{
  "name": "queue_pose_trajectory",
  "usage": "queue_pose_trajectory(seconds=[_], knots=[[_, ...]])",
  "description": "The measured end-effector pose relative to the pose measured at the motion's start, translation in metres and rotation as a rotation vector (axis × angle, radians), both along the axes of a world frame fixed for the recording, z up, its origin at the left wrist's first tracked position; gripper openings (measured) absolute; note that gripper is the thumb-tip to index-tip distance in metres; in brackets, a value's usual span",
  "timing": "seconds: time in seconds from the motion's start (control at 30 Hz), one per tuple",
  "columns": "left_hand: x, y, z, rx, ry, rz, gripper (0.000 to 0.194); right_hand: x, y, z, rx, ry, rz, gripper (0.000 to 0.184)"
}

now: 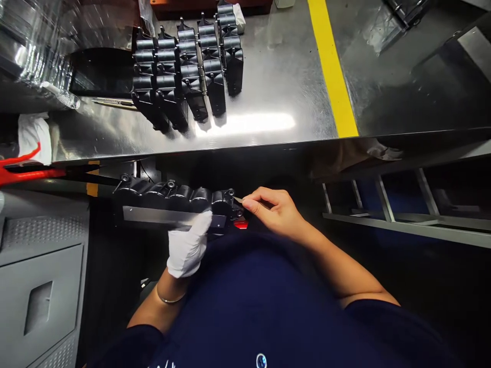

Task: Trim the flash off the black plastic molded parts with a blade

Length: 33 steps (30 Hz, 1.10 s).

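My left hand point(187, 245), in a white glove, grips a long black moulded part point(180, 198) with a row of rounded humps along its top and a flat grey strip on its near side. The gloved thumb lies over the strip, while the other fingers are hidden beneath. My bare right hand point(270, 207) pinches a small, thin, pointed blade point(238, 200). Its tip is at the part's right end, beside a small round boss; whether it touches cannot be made out. Just below that end shows a small red piece point(241, 224).
On the metal bench point(268, 92) stand several similar black parts point(187, 66) in rows. A yellow tape stripe point(333, 66) crosses the bench. Clear plastic wrapping point(34, 51) fills the upper left. Red-handled pliers point(30, 174) and a grey cabinet point(42, 286) are at left, a metal rack point(406, 220) at right.
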<state>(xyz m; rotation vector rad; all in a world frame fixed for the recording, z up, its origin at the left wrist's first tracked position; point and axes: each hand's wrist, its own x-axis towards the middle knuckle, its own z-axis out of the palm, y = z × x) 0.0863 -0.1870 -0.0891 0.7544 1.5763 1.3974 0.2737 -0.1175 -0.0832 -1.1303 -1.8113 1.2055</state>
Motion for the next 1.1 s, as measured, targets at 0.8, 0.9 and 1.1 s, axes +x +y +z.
queue_pose_trajectory(seconds=[0.8, 0.9, 1.1], knots=[[0.011, 0.007, 0.032, -0.322, -0.316, 0.003, 0.039, 0.017, 0.009, 0.015, 0.368, -0.463, 0.299, 0.042], [0.004, 0.010, 0.035, -0.390, -0.379, -0.213, 0.039, 0.030, 0.022, 0.031, 0.377, -0.410, 0.673, 0.039], [-0.005, 0.018, 0.035, -0.457, -0.618, -0.452, 0.033, 0.039, 0.036, 0.051, 0.538, -0.452, 0.668, 0.037]])
